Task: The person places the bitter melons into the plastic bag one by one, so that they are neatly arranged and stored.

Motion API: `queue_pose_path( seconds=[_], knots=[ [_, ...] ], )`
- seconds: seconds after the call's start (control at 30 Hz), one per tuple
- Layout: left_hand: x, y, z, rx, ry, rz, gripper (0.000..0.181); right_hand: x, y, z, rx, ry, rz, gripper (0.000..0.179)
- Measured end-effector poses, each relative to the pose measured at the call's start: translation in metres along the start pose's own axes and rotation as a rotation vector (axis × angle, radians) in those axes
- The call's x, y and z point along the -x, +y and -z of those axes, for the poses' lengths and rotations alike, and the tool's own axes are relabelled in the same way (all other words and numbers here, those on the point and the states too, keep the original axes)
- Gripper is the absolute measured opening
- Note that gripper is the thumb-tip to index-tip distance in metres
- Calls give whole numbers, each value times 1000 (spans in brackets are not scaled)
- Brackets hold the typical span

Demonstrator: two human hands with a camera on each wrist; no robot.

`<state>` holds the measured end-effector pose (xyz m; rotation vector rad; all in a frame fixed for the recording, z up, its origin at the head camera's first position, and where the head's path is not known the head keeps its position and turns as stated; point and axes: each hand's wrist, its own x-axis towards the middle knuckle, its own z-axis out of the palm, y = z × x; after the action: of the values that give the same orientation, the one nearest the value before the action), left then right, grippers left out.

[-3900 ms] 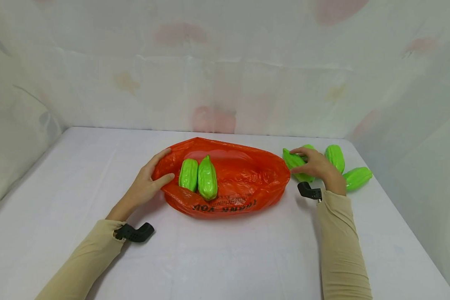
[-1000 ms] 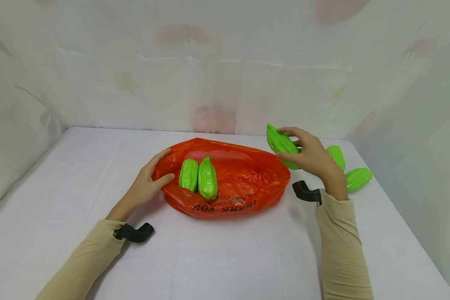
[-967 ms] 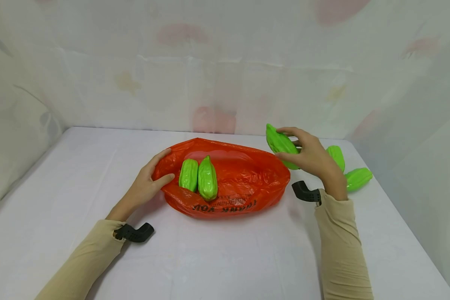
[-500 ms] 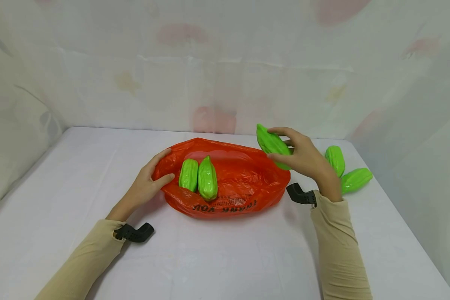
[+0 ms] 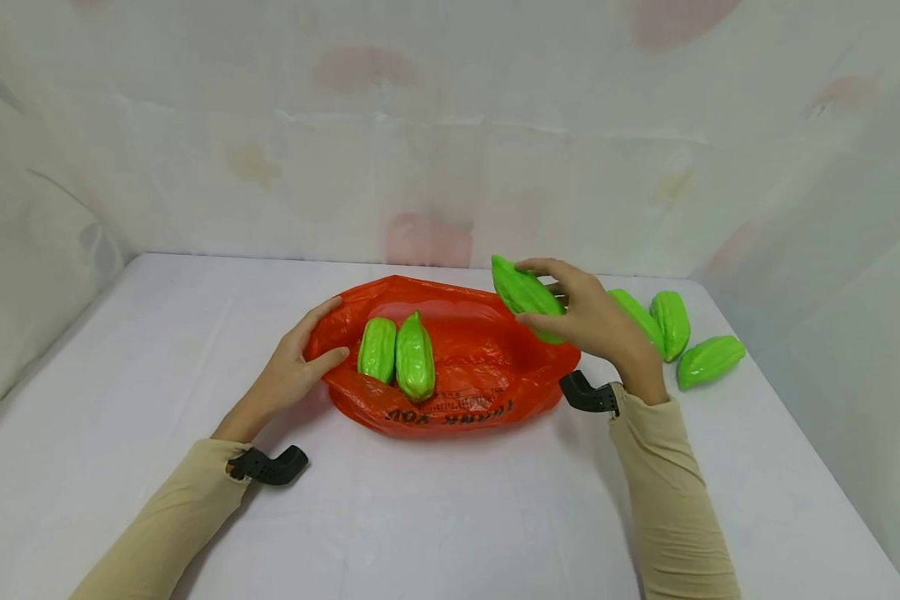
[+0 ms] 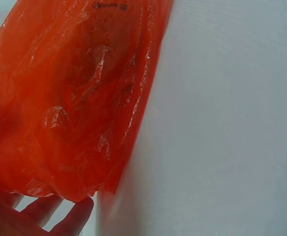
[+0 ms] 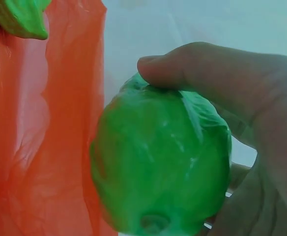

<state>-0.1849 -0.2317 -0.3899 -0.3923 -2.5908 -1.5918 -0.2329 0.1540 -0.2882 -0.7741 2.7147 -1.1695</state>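
My right hand [image 5: 581, 308] grips a green ridged bitter melon [image 5: 523, 292] between thumb and fingers, held above the right side of the red plastic bag [image 5: 480, 358]. The right wrist view shows its blunt end [image 7: 160, 162] close up, the thumb over its top. Two more bitter melons lie inside the bag towards the left, one blunt [image 5: 377, 350] and one pointed [image 5: 416, 357]. My left hand [image 5: 288, 367] rests at the bag's left rim, thumb and fingers spread apart. Fingertips [image 6: 79, 214] touch the bag's edge in the left wrist view.
To the right of the bag lie three loose bitter melons: one partly behind my right hand [image 5: 637, 315], an upright one [image 5: 671, 323] beside it, and one nearer the edge [image 5: 711, 362]. A printed cloth wall [image 5: 450, 125] stands behind the white table [image 5: 450, 525].
My right hand lifted a bitter melon from the right-hand group and carried it left over the bag's right rim. My left hand and the bag have stayed in place.
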Motion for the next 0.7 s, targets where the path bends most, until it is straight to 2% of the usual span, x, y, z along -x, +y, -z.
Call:
queue_pose_path(
  seconds=[0.7],
  knots=[
    [-1,-2,0,1,2,1,70,-9,-11,-24,24,-45,57,65]
  ],
)
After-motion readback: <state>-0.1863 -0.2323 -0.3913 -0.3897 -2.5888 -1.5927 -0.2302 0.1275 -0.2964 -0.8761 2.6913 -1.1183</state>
